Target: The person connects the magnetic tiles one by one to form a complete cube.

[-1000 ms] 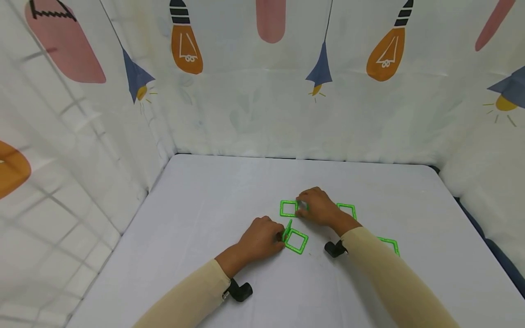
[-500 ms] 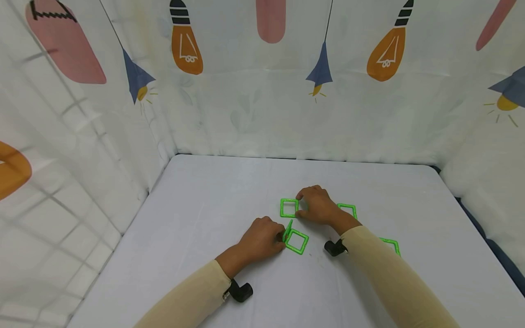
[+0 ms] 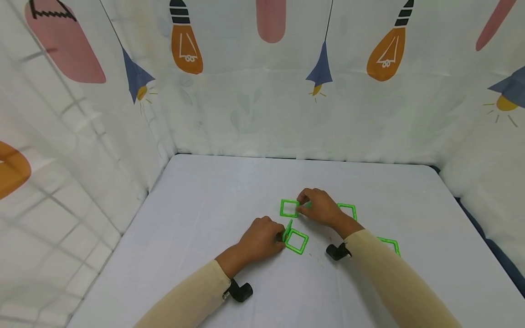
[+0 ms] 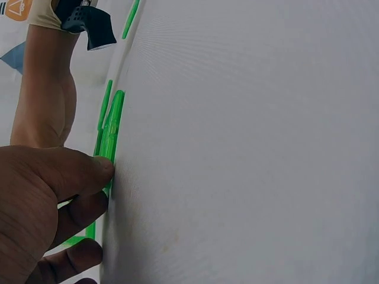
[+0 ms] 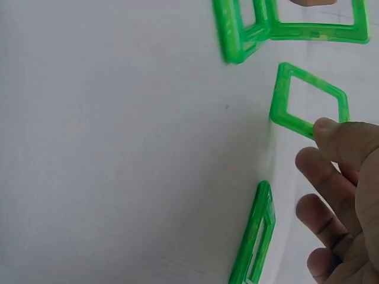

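Observation:
My left hand (image 3: 262, 237) grips a green square frame tile (image 4: 112, 133), thumb on its face in the left wrist view. The tile stands on edge, leaning, against a second green square tile (image 3: 305, 245) that lies flat on the table. Farther back, my right hand (image 3: 321, 208) pinches another green square tile (image 5: 278, 94) by one edge, the thumb on its frame. The other fingers of that hand are spread and loosely bent in the right wrist view. The pinched tile is just beyond the joined pair, apart from it.
On the white table (image 3: 213, 196), a green tile (image 3: 354, 212) lies behind my right wrist. Another green tile (image 3: 395, 246) is partly hidden by the right sleeve. Black wrist cameras (image 3: 242, 291) hang beneath both forearms. Printed cloth (image 3: 262, 114) walls in the back and sides.
My right hand has shifted slightly to the right and its fingers have drawn closer together at the tile's edge. The left hand and the joined pair have stayed put.

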Tool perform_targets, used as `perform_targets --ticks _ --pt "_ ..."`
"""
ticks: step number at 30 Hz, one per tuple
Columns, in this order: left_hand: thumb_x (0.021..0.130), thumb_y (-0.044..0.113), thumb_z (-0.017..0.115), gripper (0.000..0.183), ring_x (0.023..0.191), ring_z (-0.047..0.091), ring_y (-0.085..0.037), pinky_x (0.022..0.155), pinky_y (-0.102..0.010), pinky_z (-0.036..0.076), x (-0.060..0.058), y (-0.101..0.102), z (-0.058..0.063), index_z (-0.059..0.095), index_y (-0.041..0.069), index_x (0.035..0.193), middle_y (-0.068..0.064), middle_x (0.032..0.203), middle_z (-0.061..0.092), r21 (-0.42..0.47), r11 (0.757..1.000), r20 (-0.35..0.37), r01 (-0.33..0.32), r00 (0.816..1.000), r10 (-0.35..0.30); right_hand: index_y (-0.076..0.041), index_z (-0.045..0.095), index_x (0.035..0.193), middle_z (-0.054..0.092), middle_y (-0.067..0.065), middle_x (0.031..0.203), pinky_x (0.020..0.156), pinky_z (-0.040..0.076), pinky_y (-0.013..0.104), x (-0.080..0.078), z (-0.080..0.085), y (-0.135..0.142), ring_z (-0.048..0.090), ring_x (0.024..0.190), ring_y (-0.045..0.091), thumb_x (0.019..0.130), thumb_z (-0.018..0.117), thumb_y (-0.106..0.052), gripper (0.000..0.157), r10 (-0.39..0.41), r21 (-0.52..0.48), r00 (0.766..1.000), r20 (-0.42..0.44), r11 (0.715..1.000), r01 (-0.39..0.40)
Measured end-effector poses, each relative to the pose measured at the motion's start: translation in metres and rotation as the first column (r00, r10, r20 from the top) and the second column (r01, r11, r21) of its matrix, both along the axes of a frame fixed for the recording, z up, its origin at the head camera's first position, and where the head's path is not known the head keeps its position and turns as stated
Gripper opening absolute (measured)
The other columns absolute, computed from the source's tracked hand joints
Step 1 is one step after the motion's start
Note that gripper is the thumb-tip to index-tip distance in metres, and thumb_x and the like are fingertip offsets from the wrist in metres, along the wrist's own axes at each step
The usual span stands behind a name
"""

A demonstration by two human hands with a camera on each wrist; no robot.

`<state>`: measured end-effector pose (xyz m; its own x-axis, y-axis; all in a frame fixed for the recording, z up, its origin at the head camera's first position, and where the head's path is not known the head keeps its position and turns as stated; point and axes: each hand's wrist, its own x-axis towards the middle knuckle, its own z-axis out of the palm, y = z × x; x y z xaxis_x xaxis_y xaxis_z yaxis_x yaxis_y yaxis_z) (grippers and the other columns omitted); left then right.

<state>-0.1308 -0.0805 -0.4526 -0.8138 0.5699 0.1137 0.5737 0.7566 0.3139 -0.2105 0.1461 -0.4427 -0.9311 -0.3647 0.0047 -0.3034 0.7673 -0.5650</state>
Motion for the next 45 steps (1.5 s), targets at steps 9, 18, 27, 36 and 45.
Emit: perform_targets --ticks 9,18,27,36,45 --pt "0.083 0.023 0.086 0.015 0.075 0.051 -0.008 0.074 -0.032 0.044 0.0 0.0 -0.001 0.07 0.023 0.082 0.017 0.074 0.064 0.011 1.0 -0.017 0.01 1.0 -0.01 -0.018 0.064 0.108 0.071 -0.006 0.099 0.092 0.048 0.044 0.008 0.003 0.005 0.063 0.106 0.021 0.095 0.076 -0.024 0.018 -0.004 -0.04 1.0 0.008 0.999 0.004" --pt "0.084 0.023 0.085 0.013 0.078 0.053 -0.008 0.076 -0.032 0.045 -0.002 0.0 0.0 0.073 0.023 0.086 0.017 0.077 0.065 0.008 1.0 0.001 0.008 1.0 -0.008 -0.023 0.065 0.113 0.072 -0.004 0.104 0.09 0.05 0.046 0.022 0.004 0.017 0.064 0.108 0.023 0.096 0.074 -0.025 0.019 -0.017 -0.005 0.998 -0.057 1.0 0.017" --pt "0.083 0.022 0.086 0.013 0.078 0.053 -0.008 0.076 -0.032 0.045 -0.002 0.0 0.001 0.073 0.021 0.085 0.016 0.076 0.065 0.025 1.0 -0.003 0.008 1.0 -0.008 -0.025 0.066 0.11 0.073 -0.004 0.103 0.08 0.052 0.041 0.035 0.005 0.026 0.067 0.102 0.02 0.095 0.076 -0.027 0.018 -0.015 0.017 0.998 -0.054 1.0 0.016" --pt "0.083 0.022 0.086 0.013 0.077 0.053 -0.008 0.075 -0.031 0.045 -0.002 0.0 -0.001 0.074 0.02 0.086 0.015 0.077 0.066 0.021 1.0 -0.01 0.008 1.0 -0.008 -0.024 0.067 0.107 0.075 -0.002 0.104 0.071 0.051 0.036 0.044 0.004 0.031 0.068 0.099 0.02 0.093 0.077 -0.025 0.017 -0.017 0.022 0.999 -0.049 1.0 0.019" --pt "0.083 0.023 0.086 0.013 0.077 0.053 -0.008 0.076 -0.032 0.045 -0.002 0.0 -0.002 0.073 0.021 0.085 0.015 0.076 0.066 0.019 1.0 -0.004 0.006 1.0 -0.006 -0.023 0.067 0.105 0.074 -0.004 0.101 0.075 0.053 0.039 0.05 0.0 0.032 0.069 0.097 0.018 0.092 0.079 -0.024 0.018 -0.012 0.041 0.997 -0.082 0.999 0.015"
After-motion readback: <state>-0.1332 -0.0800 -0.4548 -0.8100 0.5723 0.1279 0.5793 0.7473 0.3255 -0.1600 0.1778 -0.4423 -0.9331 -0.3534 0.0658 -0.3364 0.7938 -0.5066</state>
